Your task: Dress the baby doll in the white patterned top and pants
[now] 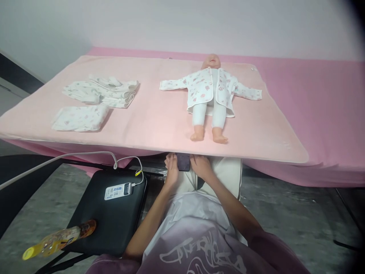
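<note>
Two bare hands hold a dark phone [183,162] in the person's lap, just below the near edge of a table. The phone is a small, flat, dark rectangle, its far end cut off from view by the table edge. The left hand [172,163] is closed on its left side and the right hand [200,165] on its right side, the hands apart with the phone between them; the hidden fingertips cannot be made out. There is one phone in the hands and one baby doll [211,95] on the table, lying on its back with arms spread, in white leggings and one white printed jacket [201,89] that parts at the front, its two feet bare. To the left lie two piles of pale printed cloth, a looser far pile [105,91] and a neat near pile [81,118]; how many pieces each contains cannot be told. A pale pink mat [145,125] covers most of the table, over a deeper pink cloth [313,114]. Left of the person, one black seat [114,224] bears one white device [118,191] plugged into a white cable [91,153], and one yellow-capped bottle [65,236]. Behind rises a plain pale wall [199,26]; below is a mottled grey floor [279,213].
</note>
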`<state>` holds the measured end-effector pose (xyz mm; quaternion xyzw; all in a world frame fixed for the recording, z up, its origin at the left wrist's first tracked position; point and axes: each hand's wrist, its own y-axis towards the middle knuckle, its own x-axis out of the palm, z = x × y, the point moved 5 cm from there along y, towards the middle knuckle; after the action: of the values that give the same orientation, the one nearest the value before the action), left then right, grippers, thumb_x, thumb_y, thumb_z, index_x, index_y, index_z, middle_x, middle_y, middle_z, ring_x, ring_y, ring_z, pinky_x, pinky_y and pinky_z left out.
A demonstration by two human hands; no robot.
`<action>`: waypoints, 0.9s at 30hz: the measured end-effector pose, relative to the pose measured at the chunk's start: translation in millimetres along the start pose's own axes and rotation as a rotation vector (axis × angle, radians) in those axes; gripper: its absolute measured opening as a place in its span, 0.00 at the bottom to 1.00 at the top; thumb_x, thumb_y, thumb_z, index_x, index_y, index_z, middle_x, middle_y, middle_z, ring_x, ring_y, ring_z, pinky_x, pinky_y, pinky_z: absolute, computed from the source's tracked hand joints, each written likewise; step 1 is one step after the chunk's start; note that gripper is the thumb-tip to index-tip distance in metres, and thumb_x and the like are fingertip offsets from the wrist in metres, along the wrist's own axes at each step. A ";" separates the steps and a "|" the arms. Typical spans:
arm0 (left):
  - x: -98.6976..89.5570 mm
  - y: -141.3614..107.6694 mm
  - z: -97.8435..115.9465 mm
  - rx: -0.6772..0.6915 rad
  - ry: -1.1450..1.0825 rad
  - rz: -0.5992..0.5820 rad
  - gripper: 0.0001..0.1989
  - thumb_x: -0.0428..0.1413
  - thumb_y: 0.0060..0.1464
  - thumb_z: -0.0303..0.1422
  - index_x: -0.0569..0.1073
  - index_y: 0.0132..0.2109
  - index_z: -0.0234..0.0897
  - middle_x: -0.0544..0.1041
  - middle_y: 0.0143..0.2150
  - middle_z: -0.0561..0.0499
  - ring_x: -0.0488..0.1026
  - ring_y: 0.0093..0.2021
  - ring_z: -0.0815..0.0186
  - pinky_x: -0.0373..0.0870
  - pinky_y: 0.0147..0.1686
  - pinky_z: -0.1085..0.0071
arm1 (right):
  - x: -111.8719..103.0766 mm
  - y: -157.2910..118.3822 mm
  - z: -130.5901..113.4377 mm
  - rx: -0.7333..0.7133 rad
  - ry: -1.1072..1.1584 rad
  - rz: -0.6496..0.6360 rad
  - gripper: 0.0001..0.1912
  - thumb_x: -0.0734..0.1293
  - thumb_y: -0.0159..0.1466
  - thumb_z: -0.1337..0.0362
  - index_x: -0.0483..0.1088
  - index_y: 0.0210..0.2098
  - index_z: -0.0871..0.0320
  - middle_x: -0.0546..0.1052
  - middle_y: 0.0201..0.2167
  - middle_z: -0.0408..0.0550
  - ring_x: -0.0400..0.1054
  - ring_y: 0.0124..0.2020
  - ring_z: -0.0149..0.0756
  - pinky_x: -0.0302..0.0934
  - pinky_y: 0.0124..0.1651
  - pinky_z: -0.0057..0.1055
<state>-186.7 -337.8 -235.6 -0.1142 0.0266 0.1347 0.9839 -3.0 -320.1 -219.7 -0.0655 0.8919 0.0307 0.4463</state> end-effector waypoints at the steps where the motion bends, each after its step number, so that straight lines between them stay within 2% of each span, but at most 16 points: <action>1: -1.4 -0.4 1.8 0.014 0.017 -0.001 0.18 0.55 0.76 0.48 0.81 0.62 0.49 0.73 0.68 0.43 0.61 0.78 0.50 0.40 0.85 0.53 | -1.8 -3.2 0.6 0.011 0.011 -0.009 0.20 0.57 0.85 0.55 0.79 0.56 0.55 0.88 0.49 0.60 0.84 0.47 0.51 0.72 0.55 0.40; 3: -5.4 -2.1 3.8 0.055 0.047 -0.026 0.20 0.53 0.77 0.50 0.80 0.64 0.48 0.75 0.68 0.43 0.62 0.78 0.51 0.41 0.85 0.53 | -4.0 -12.3 2.6 0.028 0.049 -0.032 0.19 0.58 0.85 0.52 0.77 0.57 0.54 0.87 0.47 0.57 0.84 0.46 0.50 0.71 0.53 0.39; 8: -21.7 -12.2 -0.9 0.161 0.126 -0.073 0.30 0.45 0.78 0.59 0.78 0.67 0.47 0.76 0.71 0.42 0.66 0.77 0.52 0.49 0.83 0.51 | -7.1 -44.8 12.7 0.013 0.172 -0.012 0.17 0.59 0.84 0.51 0.75 0.51 0.53 0.85 0.46 0.53 0.82 0.50 0.48 0.71 0.55 0.40; 11: -33.0 -23.4 1.2 0.232 0.244 -0.044 0.30 0.43 0.80 0.58 0.78 0.66 0.46 0.78 0.69 0.41 0.70 0.74 0.52 0.57 0.79 0.49 | -11.3 -65.6 20.0 -0.020 0.232 0.008 0.17 0.58 0.84 0.51 0.74 0.51 0.52 0.84 0.44 0.51 0.80 0.47 0.47 0.71 0.53 0.41; 13: -40.3 -33.3 11.6 0.345 0.343 0.003 0.27 0.44 0.81 0.55 0.78 0.64 0.45 0.80 0.66 0.41 0.72 0.71 0.52 0.63 0.75 0.49 | -15.7 -78.7 25.5 -0.037 0.259 0.017 0.16 0.59 0.84 0.50 0.74 0.51 0.51 0.83 0.43 0.50 0.79 0.45 0.47 0.71 0.51 0.42; 18: -54.0 -53.2 61.5 0.810 0.543 0.114 0.18 0.46 0.82 0.43 0.79 0.57 0.42 0.85 0.55 0.42 0.79 0.60 0.53 0.68 0.65 0.49 | -31.5 -104.1 41.2 -0.083 0.340 0.078 0.17 0.60 0.85 0.53 0.74 0.43 0.50 0.82 0.40 0.49 0.77 0.45 0.46 0.68 0.52 0.44; 21: -63.2 -51.0 100.4 1.137 0.587 0.211 0.12 0.51 0.78 0.37 0.79 0.55 0.44 0.85 0.49 0.44 0.81 0.53 0.54 0.70 0.59 0.51 | -41.9 -112.0 45.4 -0.149 0.382 0.109 0.21 0.60 0.85 0.56 0.71 0.35 0.51 0.80 0.34 0.46 0.75 0.40 0.44 0.65 0.50 0.42; 23: -68.5 -41.6 127.9 1.303 0.572 0.279 0.10 0.55 0.75 0.34 0.79 0.57 0.45 0.85 0.47 0.45 0.80 0.50 0.55 0.71 0.56 0.52 | -50.2 -114.5 44.4 -0.202 0.404 0.147 0.22 0.60 0.85 0.58 0.69 0.33 0.52 0.76 0.30 0.44 0.72 0.36 0.42 0.64 0.47 0.41; 25: -72.2 -27.7 155.7 1.355 0.499 0.345 0.10 0.56 0.75 0.35 0.78 0.57 0.45 0.83 0.47 0.45 0.80 0.50 0.54 0.72 0.54 0.52 | -59.7 -115.8 40.4 -0.262 0.425 0.193 0.22 0.61 0.85 0.60 0.69 0.32 0.52 0.74 0.27 0.43 0.70 0.33 0.40 0.62 0.44 0.40; 27: -71.3 -16.8 182.8 1.317 0.381 0.379 0.08 0.56 0.76 0.38 0.77 0.56 0.46 0.82 0.47 0.46 0.79 0.51 0.54 0.74 0.54 0.52 | -69.6 -116.8 35.0 -0.316 0.446 0.238 0.21 0.61 0.84 0.62 0.69 0.32 0.52 0.73 0.27 0.43 0.68 0.32 0.39 0.61 0.43 0.40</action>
<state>-246.8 -329.6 -48.2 0.4893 0.2934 0.2371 0.7863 82.8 -425.4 -184.6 -0.0344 0.9535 0.2062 0.2171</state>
